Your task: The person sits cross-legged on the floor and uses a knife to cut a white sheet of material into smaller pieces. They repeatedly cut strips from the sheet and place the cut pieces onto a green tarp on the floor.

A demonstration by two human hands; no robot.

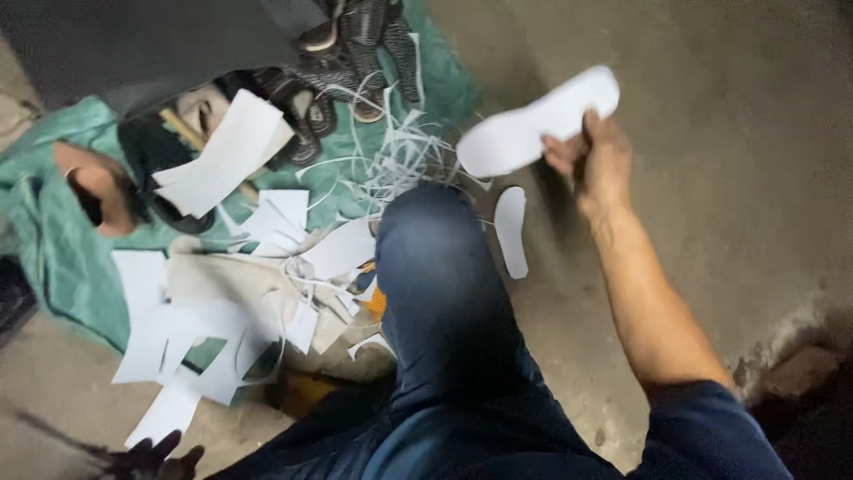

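Observation:
My right hand [597,158] is stretched out over the concrete floor and grips a white shoe-sole-shaped cutout [533,123] by its edge. A second, smaller white sole cutout [511,229] lies on the floor just below it, beside my raised knee in blue trousers [440,284]. My left hand is not in view. A dark shape [155,455] at the bottom left edge may be fingers; I cannot tell whose.
A green cloth [53,258] covers the floor at left, strewn with white sheet scraps [227,156] and thin white trimmings [400,156]. Dark woven shoe uppers [355,53] lie at the top. A brick [795,373] sits at the right edge.

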